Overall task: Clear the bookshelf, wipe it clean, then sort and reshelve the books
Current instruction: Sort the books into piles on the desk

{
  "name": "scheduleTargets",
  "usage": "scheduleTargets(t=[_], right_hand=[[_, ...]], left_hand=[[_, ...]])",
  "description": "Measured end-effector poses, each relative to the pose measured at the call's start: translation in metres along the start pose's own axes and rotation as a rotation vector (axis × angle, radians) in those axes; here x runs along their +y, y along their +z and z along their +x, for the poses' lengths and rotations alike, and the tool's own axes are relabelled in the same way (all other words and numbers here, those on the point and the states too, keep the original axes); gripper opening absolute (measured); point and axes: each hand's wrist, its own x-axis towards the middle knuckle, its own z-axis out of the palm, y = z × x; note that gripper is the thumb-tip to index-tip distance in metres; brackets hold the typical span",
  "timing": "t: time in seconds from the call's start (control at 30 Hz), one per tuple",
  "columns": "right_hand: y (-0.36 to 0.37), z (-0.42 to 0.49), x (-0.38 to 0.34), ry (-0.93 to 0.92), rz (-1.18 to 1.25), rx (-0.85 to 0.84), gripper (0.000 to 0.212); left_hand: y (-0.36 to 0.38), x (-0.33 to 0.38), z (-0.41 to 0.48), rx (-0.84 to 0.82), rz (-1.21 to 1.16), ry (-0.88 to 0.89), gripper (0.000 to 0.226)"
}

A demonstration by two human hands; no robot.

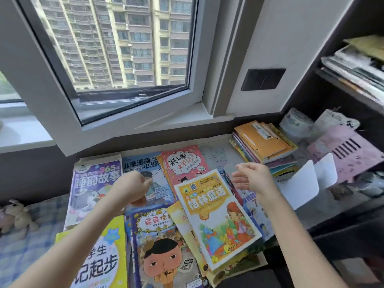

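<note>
While an open window fills the frame from 10 to 12 o'clock, a dark bookshelf at 3 o'clock holds a pile of magazines. Children's books lie fanned face up across the ledge below, from centre to 6 o'clock, apparently laid out so their covers can be read for sorting. A squared stack of books sits at 2 o'clock, near the shelf, seemingly already grouped. A yellow fairy-tale book lies tilted atop the spread, at 5 o'clock. The right hand hovers above its top edge, fingers loosely spread, holding nothing. The left hand, at 8 o'clock, curls knuckles-up over a blue comic book; whether it grips anything cannot be told.
</note>
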Motion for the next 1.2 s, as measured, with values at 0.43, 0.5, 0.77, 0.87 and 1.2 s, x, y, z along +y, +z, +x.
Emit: scheduleTargets(t=[0.43,0.5,0.77,0.87,1.2], right_hand=[[-0.039,0.095,0.018,0.064,-0.635,0.539,0.029],[-0.045,0.128,0.022,0.027,-0.794,0.516,0.037],[-0.064,0.217,0.038,-0.058,-1.307,0.255,0.065],[-0.067,0.222,0.043,-0.102,-1.372,0.248,0.055],[-0.105,0.250,0.047,-0.227,-1.207,0.446,0.016]], left_hand=[[-0.011,0.107,0.067,-0.038,-0.516,0.272,0.025],[-0.010,0.120,0.083,-0.036,-0.525,0.275,0.024],[-0.004,0.140,0.121,-0.040,-0.488,0.223,0.022],[-0.002,0.149,0.134,-0.042,-0.479,0.216,0.021],[0.016,0.190,0.151,-0.126,-0.518,0.271,0.018]])
